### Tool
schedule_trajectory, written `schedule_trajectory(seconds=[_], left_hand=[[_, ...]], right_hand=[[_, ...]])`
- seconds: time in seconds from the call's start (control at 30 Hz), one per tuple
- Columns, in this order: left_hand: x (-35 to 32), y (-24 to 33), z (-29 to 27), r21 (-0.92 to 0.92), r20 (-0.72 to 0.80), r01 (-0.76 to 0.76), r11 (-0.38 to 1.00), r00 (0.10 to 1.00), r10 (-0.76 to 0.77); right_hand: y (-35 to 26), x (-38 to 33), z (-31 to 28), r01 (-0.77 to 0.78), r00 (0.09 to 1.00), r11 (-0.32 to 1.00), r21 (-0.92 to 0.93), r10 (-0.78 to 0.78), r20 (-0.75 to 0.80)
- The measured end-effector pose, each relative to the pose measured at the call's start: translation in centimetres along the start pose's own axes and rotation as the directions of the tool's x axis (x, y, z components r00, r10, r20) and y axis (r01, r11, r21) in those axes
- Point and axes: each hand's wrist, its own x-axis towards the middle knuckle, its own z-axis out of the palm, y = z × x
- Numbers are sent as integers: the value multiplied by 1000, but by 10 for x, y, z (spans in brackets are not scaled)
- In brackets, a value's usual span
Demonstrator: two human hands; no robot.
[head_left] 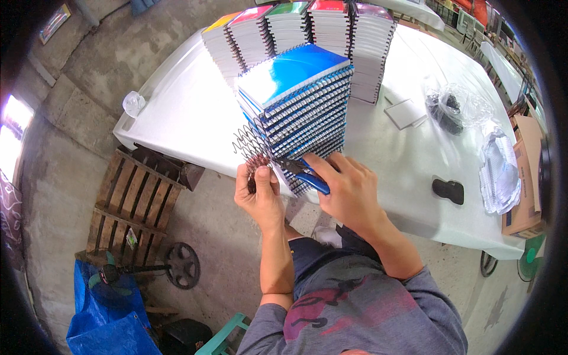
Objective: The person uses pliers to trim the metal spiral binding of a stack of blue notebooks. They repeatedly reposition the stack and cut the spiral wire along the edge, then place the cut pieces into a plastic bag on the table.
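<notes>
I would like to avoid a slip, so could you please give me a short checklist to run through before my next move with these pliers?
1. Pliers held by the blue handles in the right hand: ok.
2. Coils held in the left hand: ok.
3. Left fingers well away from the pliers: not ok, they are close by.
4. Pliers closed on a wire: cannot tell, the tips are too small and crowded.
5. Blue stack well back from the edge of the table: not ok, it stands near the front edge.
</notes>
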Motion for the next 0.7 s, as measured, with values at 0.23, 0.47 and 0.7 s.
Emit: schedule_trajectory(seconds=[0.23, 0.47, 0.7], left_hand=[[-1, 4, -2, -13, 4, 54, 998, 999, -54], [-3, 6, -3, 15, 2, 47, 999, 999, -47], [-4, 3, -6, 36, 30, 27, 999, 999, -28]], right_hand=[[-4, 4, -15, 28, 983, 997, -72, -40, -177], [-12, 6, -11, 33, 989, 994, -108, -48, -141], [-10, 7, -9, 16, 995, 996, -90, -25, -100]])
